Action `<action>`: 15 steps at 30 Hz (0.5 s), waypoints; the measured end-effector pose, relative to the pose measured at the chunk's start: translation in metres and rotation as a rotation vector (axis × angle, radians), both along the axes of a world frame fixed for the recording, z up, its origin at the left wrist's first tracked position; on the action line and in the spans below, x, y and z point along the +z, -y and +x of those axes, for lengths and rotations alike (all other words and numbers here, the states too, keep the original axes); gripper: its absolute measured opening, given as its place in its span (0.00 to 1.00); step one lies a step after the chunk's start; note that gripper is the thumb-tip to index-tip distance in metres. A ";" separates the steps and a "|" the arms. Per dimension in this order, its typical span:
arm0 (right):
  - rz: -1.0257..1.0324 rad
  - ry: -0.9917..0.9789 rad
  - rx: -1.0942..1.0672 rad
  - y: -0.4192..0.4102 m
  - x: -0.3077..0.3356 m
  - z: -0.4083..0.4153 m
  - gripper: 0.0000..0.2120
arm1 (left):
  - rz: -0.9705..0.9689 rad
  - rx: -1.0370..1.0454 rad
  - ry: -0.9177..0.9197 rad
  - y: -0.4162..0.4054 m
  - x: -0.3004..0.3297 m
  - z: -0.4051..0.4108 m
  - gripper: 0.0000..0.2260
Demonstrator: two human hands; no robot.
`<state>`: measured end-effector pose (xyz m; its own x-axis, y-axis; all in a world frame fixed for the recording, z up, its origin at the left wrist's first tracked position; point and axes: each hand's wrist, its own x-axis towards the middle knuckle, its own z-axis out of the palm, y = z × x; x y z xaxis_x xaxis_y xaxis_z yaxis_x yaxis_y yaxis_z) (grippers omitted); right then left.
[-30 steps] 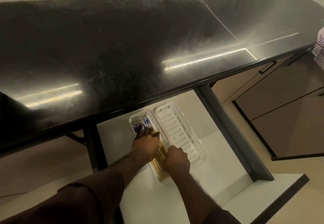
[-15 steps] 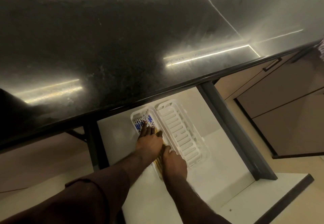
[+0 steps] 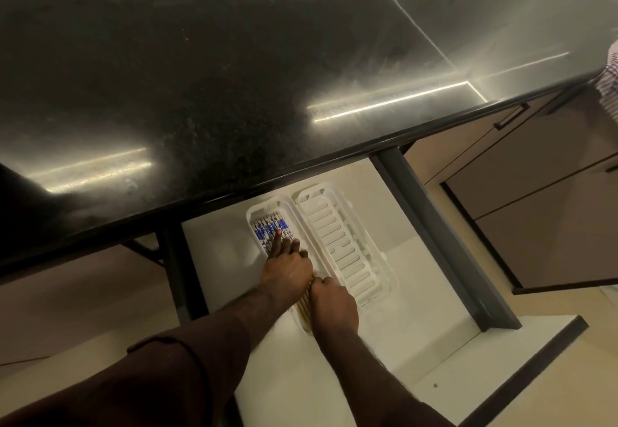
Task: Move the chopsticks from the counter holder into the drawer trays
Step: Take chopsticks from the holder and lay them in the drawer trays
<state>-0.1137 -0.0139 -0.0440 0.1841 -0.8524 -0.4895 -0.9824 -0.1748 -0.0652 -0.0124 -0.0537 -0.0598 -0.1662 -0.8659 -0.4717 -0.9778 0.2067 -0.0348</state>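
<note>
Two white slotted trays lie side by side in the open white drawer [image 3: 434, 333]. The left tray [image 3: 254, 213] holds several chopsticks [image 3: 267, 226] with blue-and-white patterned tops and tan shafts. My left hand [image 3: 287, 266] lies flat on them, fingers stretched out towards the patterned ends. My right hand [image 3: 332, 303] rests on the near end of the same tray, knuckles up, fingers curled down over the shafts; its grip is hidden. The right tray [image 3: 337, 242] has nothing in it. No counter holder is in view.
A black stone counter [image 3: 234, 75] overhangs the back of the drawer. The dark drawer side rail [image 3: 441, 236] runs along the right. Brown cabinet fronts [image 3: 535, 192] with a dark handle stand to the right. A checked sleeve of another person [image 3: 610, 75] shows at the right edge.
My right hand slid closer to the left hand over the tray's near end. My left hand's fingers reached a little further up the chopsticks.
</note>
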 end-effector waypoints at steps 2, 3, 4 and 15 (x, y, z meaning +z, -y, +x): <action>0.009 0.016 -0.023 0.000 0.004 -0.001 0.20 | 0.002 0.002 -0.017 -0.001 0.005 0.000 0.24; 0.009 0.030 -0.038 0.000 0.008 -0.001 0.19 | -0.005 0.006 -0.032 -0.002 0.007 0.001 0.24; 0.004 0.048 -0.056 0.002 0.012 0.000 0.18 | -0.013 0.012 -0.051 -0.003 0.011 0.001 0.24; -0.207 0.282 -0.243 0.003 0.118 -0.015 0.18 | -0.161 0.235 -0.511 -0.026 0.119 0.017 0.24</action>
<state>-0.1284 -0.0170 0.0745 0.0677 -0.9625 -0.2625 -0.9455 0.0221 -0.3250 0.0049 -0.0281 0.0589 -0.1328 -0.9612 -0.2417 -0.8978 0.0133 0.4402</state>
